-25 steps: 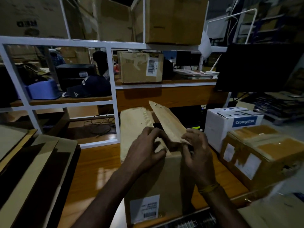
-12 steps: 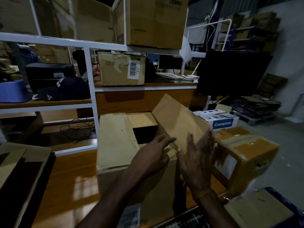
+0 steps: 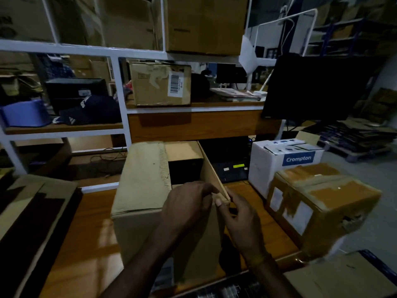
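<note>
Writing legible: "Crompton", white on a blue panel, on the white carton [image 3: 268, 168] at the table's right rear. A barcode label [image 3: 175, 83] sits on the small brown box [image 3: 150, 87] on the shelf above; its digits are too small to read. The white stickers on the taped brown carton [image 3: 322, 203] at the table's right edge are blank or blurred. A label low on the front of the cardboard box [image 3: 137, 190] is partly hidden by the forearm and cannot be read.

The cardboard box stands mid-table, reaching from near the front edge back to the shelf frame. Its left top flap is folded down flat; the right flap [image 3: 211, 175] stands upright, with a dark opening between them.

Left hand [image 3: 187, 208]: fingers curled, grasping the flap's near corner from the inner side. Right hand [image 3: 240, 220]: thumb pressed on the same corner, fingers curled on the outer side, pinching it.

Surface: an orange-brown wooden table [image 3: 86, 254], with flattened cardboard [image 3: 32, 211] along its left edge.

Room: dim warehouse. White steel shelving [image 3: 120, 97] holds cartons, a dark cap [image 3: 92, 110] and a blue tub [image 3: 23, 114]. A black monitor [image 3: 318, 89] stands at the right.
</note>
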### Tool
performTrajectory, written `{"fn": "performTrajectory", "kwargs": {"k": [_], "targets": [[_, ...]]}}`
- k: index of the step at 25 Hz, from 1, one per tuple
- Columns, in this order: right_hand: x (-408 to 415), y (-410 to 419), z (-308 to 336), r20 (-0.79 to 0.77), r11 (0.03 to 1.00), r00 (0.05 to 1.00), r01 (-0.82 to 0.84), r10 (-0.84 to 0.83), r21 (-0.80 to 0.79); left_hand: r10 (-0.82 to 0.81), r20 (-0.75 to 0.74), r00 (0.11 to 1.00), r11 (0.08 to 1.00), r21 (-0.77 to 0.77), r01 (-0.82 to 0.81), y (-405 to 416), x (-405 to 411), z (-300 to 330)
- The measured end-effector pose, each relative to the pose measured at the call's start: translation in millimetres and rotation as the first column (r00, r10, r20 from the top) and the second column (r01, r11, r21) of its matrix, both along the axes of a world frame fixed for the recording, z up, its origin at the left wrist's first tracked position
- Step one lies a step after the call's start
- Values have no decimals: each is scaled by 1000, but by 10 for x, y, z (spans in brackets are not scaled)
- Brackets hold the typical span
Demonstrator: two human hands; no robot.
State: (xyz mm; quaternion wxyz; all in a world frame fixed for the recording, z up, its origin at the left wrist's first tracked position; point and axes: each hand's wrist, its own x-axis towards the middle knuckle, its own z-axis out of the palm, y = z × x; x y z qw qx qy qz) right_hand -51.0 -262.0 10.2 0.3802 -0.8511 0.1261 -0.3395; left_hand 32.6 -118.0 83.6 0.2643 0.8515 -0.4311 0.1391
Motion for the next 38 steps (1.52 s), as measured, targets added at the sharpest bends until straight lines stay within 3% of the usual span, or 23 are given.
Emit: {"fn": "performTrajectory", "kwargs": {"k": [3,5,10,13,15,21,24,30,34,36,38], "targets": [[-29,106,101,49,983,993,109,-103,-146,56,90,994,983,-178,-39,92,-68,-86],[6,201,182,116,946,990,110,-78,-305,152,130,980,964,-240,-117,239,-97,-183],[193,487,343,-101,860,994,-10,-48,-509,467,100,879,873,-208,-440,850,-91,-310],[270,672,561,-330,835,943,-204,29,-512,490,-44,871,845,-222,-486,1093,-108,-318],[358,795,631,-396,822,911,-309,111,-479,463,-143,875,822,-300,-484,1151,-143,-297],[552,1155,621,-183,845,878,-476,442,-245,513,-122,850,675,-553,-488,1248,-168,-110],[704,1319,694,-254,795,841,-536,477,-284,557,-83,826,633,-602,-487,1367,-136,-134],[874,1551,790,-463,610,734,-675,497,-415,751,22,660,577,-506,-640,1593,34,-331],[914,1539,790,-516,614,707,-694,483,-376,852,81,517,512,-331,-792,1720,130,-573],[886,1538,791,-502,623,725,-676,471,-393,810,33,585,569,-280,-773,1692,108,-612],[851,1546,799,-458,656,757,-643,467,-395,661,-220,718,638,-339,-691,1645,51,-564]]}}
